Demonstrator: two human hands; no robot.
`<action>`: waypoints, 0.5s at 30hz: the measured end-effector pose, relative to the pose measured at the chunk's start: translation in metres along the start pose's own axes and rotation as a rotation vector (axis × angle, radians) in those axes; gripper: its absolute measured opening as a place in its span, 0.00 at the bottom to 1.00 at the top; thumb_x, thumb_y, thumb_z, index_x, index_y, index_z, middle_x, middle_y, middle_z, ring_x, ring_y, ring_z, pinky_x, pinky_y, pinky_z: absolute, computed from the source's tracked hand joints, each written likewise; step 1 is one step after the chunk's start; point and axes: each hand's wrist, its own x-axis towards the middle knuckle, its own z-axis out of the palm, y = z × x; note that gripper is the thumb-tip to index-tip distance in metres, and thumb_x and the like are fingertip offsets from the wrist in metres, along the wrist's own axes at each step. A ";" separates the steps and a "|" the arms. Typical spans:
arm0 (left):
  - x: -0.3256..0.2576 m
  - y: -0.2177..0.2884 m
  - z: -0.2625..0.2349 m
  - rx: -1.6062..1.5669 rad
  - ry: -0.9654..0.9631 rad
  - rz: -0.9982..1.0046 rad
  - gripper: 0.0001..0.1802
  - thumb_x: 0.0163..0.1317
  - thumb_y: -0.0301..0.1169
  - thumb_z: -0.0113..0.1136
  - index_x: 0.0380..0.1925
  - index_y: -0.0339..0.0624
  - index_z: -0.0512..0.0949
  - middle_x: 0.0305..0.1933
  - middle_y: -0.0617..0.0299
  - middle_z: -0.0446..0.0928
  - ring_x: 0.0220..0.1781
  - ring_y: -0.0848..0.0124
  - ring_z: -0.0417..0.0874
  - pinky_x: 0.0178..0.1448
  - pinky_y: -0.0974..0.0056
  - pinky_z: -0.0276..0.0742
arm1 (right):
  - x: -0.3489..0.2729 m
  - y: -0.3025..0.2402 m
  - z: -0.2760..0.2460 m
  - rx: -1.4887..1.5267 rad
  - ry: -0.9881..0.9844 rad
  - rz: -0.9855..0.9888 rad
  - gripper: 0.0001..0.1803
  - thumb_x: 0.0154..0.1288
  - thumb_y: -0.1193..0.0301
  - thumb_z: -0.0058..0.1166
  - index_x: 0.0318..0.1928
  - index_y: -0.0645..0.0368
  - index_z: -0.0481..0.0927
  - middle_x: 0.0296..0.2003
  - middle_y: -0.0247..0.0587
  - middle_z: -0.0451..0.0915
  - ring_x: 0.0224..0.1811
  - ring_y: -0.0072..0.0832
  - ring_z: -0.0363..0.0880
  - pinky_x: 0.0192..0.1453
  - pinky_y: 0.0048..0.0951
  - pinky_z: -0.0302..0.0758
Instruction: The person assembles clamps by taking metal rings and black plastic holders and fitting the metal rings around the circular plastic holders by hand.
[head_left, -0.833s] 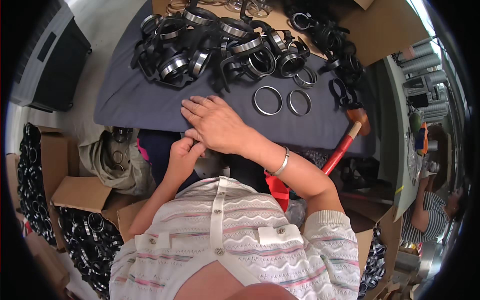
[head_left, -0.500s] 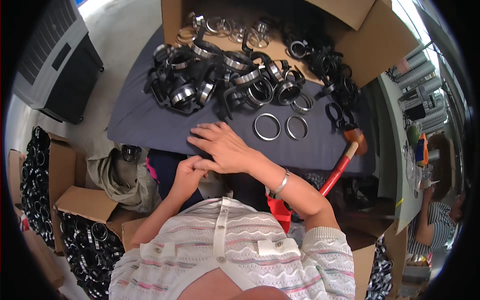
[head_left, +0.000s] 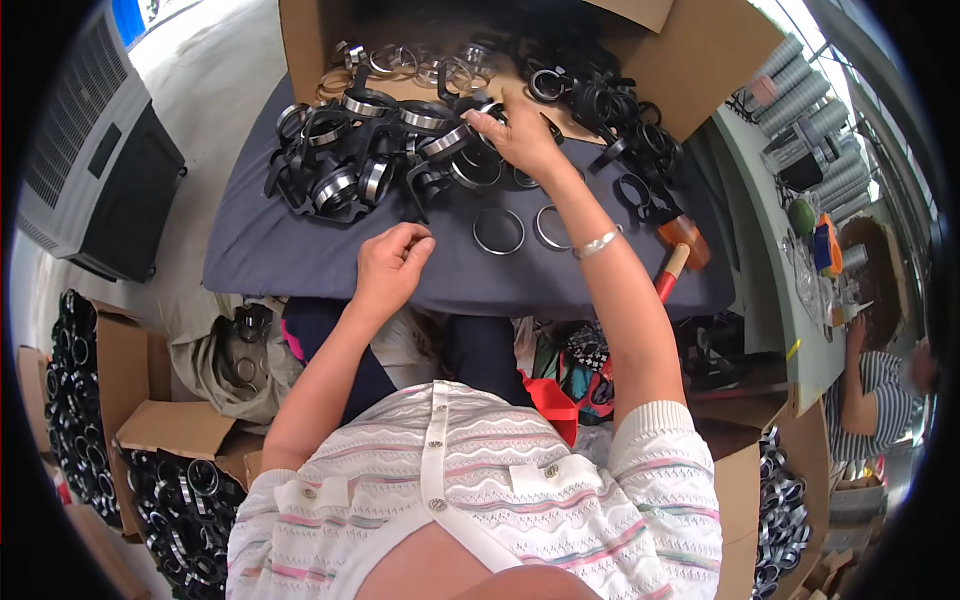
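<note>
My right hand [head_left: 518, 135] is over the right part of a pile of black brackets fitted with shiny metal rings [head_left: 365, 187]. Thumb and forefinger are spread at a silver-edged ring [head_left: 447, 143]; the other fingers are partly hidden, and no firm hold shows. My left hand [head_left: 393, 265], loosely curled with fingertips together, rests near the table's front edge, apart from the pile. Nothing shows in it. Between the hands and to the right, a loose metal ring [head_left: 498, 231] lies flat, and a second ring [head_left: 541, 233] is partly covered by my right wrist.
Behind the pile, an open cardboard box [head_left: 715, 85] holds more rings and black parts. A red-handled mallet [head_left: 684, 245] lies at the right of the grey-covered table [head_left: 240, 240]. Boxes of black parts [head_left: 185, 520] stand lower left; a person [head_left: 870, 400] sits far right.
My right hand has left my left hand and reached forward and right to the pile. My left hand has moved slightly forward and right. The view has shifted a little.
</note>
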 end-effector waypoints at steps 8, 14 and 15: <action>-0.007 -0.002 0.000 0.032 0.065 0.016 0.03 0.54 0.24 0.58 0.27 0.36 0.76 0.23 0.56 0.76 0.20 0.66 0.76 0.26 0.66 0.69 | -0.006 0.117 -0.052 -0.981 -0.009 -0.075 0.17 0.57 0.69 0.49 0.48 0.59 0.77 0.54 0.42 0.72 0.55 0.41 0.70 0.48 0.42 0.75; -0.006 -0.006 0.004 0.013 0.067 0.028 0.03 0.53 0.25 0.58 0.26 0.36 0.76 0.24 0.55 0.77 0.21 0.62 0.77 0.26 0.65 0.70 | -0.044 0.172 -0.094 -0.982 -0.098 -0.192 0.12 0.58 0.72 0.46 0.43 0.59 0.75 0.36 0.40 0.79 0.44 0.37 0.77 0.39 0.34 0.78; -0.006 -0.006 0.003 0.037 0.067 0.040 0.03 0.53 0.25 0.58 0.27 0.36 0.77 0.24 0.55 0.77 0.21 0.63 0.78 0.26 0.65 0.70 | -0.046 0.152 -0.105 -0.868 -0.103 -0.129 0.09 0.58 0.71 0.49 0.39 0.60 0.74 0.36 0.44 0.79 0.43 0.40 0.77 0.40 0.36 0.77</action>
